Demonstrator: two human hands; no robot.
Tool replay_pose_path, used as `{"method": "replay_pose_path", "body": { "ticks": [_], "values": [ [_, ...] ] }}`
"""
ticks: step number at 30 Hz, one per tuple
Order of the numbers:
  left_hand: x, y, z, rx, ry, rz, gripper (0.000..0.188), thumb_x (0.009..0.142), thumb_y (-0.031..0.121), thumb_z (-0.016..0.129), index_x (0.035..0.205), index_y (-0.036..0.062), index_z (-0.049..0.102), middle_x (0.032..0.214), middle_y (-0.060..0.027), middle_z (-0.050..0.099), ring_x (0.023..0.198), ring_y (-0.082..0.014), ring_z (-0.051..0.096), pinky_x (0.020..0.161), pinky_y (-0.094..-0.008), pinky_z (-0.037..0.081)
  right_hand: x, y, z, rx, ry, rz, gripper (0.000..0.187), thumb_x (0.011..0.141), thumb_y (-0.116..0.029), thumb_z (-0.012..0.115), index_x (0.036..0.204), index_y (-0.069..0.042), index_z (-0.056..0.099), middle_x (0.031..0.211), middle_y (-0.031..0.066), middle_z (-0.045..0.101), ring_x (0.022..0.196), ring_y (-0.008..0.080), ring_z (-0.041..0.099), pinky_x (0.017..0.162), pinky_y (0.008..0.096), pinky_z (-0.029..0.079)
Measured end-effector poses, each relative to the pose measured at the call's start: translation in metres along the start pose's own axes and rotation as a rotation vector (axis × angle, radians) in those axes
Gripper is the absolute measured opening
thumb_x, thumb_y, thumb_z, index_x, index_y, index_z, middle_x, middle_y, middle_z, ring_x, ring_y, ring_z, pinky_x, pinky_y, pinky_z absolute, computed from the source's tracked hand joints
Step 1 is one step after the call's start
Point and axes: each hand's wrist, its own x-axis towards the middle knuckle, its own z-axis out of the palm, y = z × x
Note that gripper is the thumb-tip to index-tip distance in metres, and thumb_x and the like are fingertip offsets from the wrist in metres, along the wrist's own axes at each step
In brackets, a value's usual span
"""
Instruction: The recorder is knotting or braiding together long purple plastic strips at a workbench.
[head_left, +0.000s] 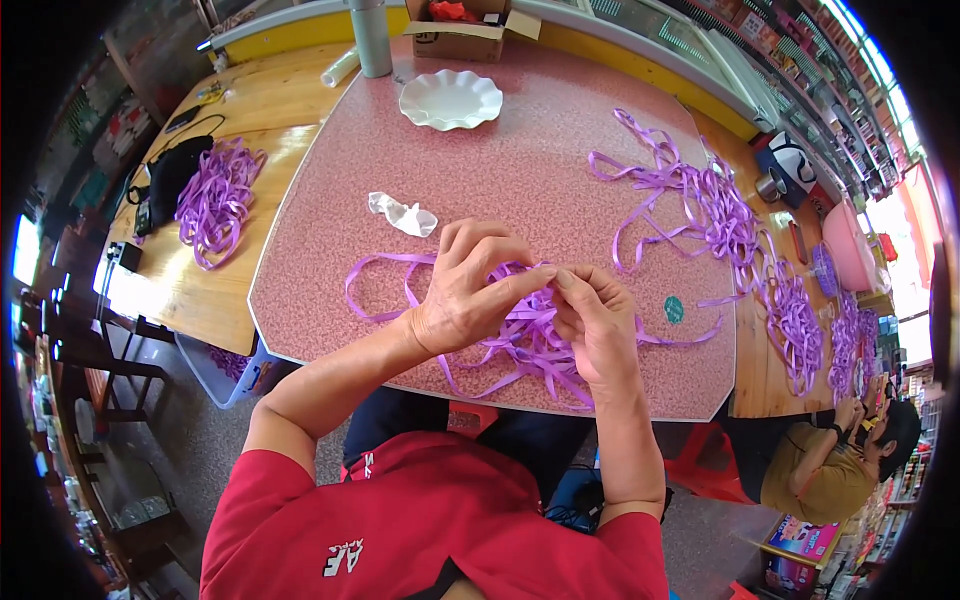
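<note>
1. Ribbon, purple, lies as a loose tangle on the pink desk, beneath and between the hands.
2. Left hand and right hand: thumb and forefinger of each narrowed, tips meeting above the tangle, apparently pinching a strand. Step in hand, as judged: fine fingertip work on that strand.
3. Next move, as judged: calls for a steady pinch, neighbouring loops kept from snagging.
4. Obscured: detail between the fingertips, too small to make out; tangle partly covered by the left hand; strand ends untraceable.
</note>
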Motion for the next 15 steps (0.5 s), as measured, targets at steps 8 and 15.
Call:
{"method": "replay_pose_path", "body": {
  "ticks": [8, 15],
  "values": [
    [0.0027, 0.0033, 0.0007, 0.011, -0.085, -0.035, 0.037, 0.070, 0.012, 0.074, 0.105, 0.0179, 0.064, 0.101, -0.0004, 0.059, 0.099, -0.0239, 0.057, 0.088, -0.0423, 0.039, 0.0010, -0.0006, -0.0007, -0.149, 0.019, -0.029, 0.010, 0.095, -0.016, 0.068, 0.096, -0.006, 0.070, 0.070, -0.0086, 0.053, 0.052, -0.0013, 0.034, 0.044, 0.0175, 0.022],
    [0.0034, -0.0015, -0.0029, 0.046, -0.110, 0.026, 0.032, 0.071, 0.012, 0.072, 0.101, 0.0163, 0.063, 0.105, -0.0010, 0.059, 0.103, -0.0230, 0.056, 0.089, -0.0435, 0.039, 0.0035, -0.0050, -0.0059, -0.088, -0.005, 0.046, 0.011, 0.096, -0.018, 0.067, 0.093, -0.007, 0.069, 0.068, -0.0083, 0.051, 0.052, -0.0008, 0.034, 0.044, 0.0182, 0.023]
  ]
}}
